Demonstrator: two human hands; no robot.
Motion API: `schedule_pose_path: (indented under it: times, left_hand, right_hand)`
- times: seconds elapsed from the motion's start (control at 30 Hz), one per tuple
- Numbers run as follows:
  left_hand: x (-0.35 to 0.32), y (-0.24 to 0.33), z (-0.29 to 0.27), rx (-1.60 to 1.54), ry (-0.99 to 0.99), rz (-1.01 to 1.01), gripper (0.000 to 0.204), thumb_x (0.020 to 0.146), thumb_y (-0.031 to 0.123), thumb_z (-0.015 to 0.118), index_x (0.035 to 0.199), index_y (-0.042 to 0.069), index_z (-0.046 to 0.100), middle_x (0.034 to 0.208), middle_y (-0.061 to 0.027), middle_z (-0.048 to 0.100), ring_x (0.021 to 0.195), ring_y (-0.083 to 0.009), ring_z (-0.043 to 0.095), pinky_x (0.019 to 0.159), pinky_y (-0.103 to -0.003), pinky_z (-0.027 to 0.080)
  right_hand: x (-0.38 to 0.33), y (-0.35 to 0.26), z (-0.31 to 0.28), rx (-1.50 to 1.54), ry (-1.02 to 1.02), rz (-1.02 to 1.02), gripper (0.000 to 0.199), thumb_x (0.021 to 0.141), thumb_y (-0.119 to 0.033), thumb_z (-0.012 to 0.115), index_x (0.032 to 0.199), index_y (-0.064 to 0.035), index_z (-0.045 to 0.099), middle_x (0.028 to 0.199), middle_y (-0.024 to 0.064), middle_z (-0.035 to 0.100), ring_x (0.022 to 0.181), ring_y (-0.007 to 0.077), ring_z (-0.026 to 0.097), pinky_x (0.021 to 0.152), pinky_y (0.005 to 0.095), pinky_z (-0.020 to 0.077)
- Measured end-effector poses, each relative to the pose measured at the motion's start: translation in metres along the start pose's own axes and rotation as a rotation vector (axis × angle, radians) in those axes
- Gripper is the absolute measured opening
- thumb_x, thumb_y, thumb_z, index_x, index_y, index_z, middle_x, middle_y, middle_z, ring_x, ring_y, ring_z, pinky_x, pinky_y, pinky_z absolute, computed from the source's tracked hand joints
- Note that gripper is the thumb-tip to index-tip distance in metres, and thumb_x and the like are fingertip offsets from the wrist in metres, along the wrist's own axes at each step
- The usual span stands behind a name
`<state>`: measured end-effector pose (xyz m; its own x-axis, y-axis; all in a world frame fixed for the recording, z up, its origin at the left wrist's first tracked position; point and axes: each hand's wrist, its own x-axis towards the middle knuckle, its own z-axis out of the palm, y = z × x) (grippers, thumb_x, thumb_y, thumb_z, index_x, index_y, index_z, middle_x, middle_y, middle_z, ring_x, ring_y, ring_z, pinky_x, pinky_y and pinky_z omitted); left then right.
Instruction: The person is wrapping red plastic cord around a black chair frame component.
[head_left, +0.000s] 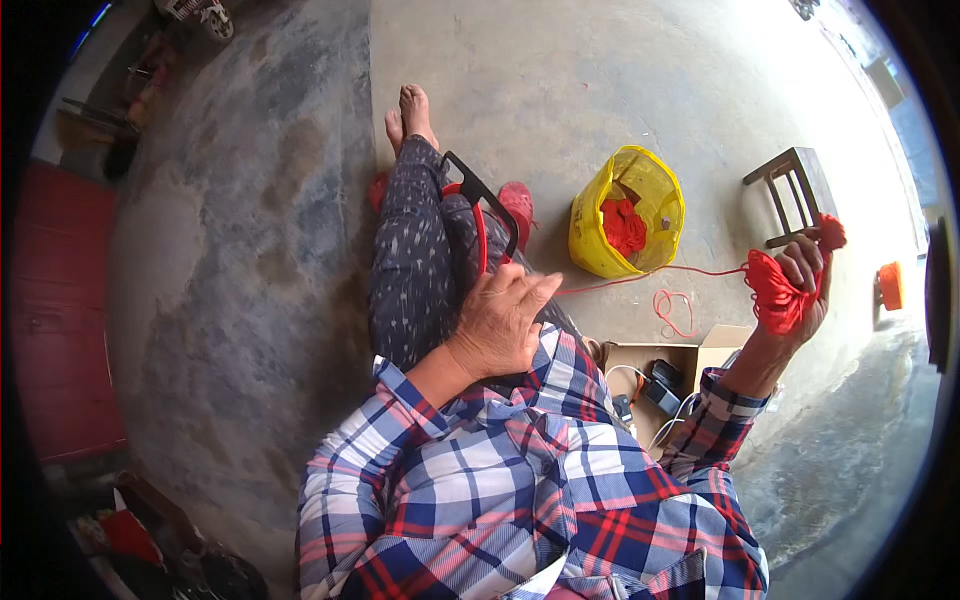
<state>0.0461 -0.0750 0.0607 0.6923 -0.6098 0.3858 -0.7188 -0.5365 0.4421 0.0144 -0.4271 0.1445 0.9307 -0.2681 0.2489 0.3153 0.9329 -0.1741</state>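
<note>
My left hand (505, 318) is over my lap, its fingers closed at the lower end of a looped frame (492, 205), black along one side and red along the other. What lies under the palm is hidden. From beside these fingers a thin red cord (655, 269) stretches across to the right. It leads to a bundle of red cord (778, 292) gripped in my raised right hand (803, 275). A red tuft shows above the fingers of that hand.
A yellow bucket (590, 235) with red material inside stands ahead, and a loose red cord loop (673, 312) lies near it. A cardboard box (725, 340) holding chargers and cables sits beside my right forearm. Farther right are a dark wooden stool (815, 180) and an orange object (890, 286).
</note>
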Motion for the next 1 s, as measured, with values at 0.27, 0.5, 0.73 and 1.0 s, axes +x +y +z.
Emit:
schedule_pose_path:
  times: [0.27, 0.5, 0.73, 1.0]
  left_hand:
    - [0.009, -0.064, -0.005, -0.541, 0.415, -0.647, 0.020, 0.091, 0.018, 0.060, 0.073, 0.008, 0.057, 0.054, 0.0034, 0.043, 0.045, -0.0061, 0.038, 0.042, -0.026, 0.029]
    - [0.017, -0.097, 0.015, -0.773, 0.265, -0.848, 0.040, 0.100, 0.033, 0.043, 0.090, 0.001, 0.064, 0.072, -0.0043, 0.062, 0.065, -0.0106, 0.056, 0.064, -0.025, 0.045]
    - [0.029, -0.074, 0.024, -0.274, 0.161, -0.724, 0.032, 0.096, 0.030, 0.048, 0.092, 0.001, 0.062, 0.083, -0.0278, 0.061, 0.084, -0.0431, 0.061, 0.066, -0.046, 0.048]
    - [0.026, -0.057, -0.010, -0.215, 0.501, -0.742, 0.023, 0.090, 0.018, 0.058, 0.076, 0.000, 0.056, 0.065, -0.0194, 0.057, 0.058, -0.0289, 0.061, 0.054, -0.037, 0.045]
  right_hand:
    - [-0.044, 0.082, 0.002, -1.488, -0.743, 0.501, 0.024, 0.078, -0.014, 0.068, 0.097, -0.0005, 0.062, 0.090, 0.0142, 0.067, 0.076, 0.0275, 0.066, 0.065, 0.0382, 0.0509]
    - [-0.030, 0.181, -0.067, -1.974, -0.839, 0.519, 0.021, 0.080, -0.016, 0.063, 0.100, -0.0098, 0.066, 0.089, 0.0141, 0.063, 0.082, 0.0331, 0.063, 0.070, 0.0433, 0.0501]
    - [-0.003, 0.231, -0.068, -1.675, -0.490, 0.435, 0.022, 0.079, -0.010, 0.061, 0.099, -0.0027, 0.062, 0.089, 0.0180, 0.064, 0.081, 0.0326, 0.064, 0.073, 0.0379, 0.0502]
    - [-0.014, 0.218, -0.057, -1.438, -0.274, 0.403, 0.039, 0.075, -0.015, 0.071, 0.109, -0.0003, 0.057, 0.108, 0.0158, 0.060, 0.099, 0.0296, 0.060, 0.088, 0.0354, 0.0478]
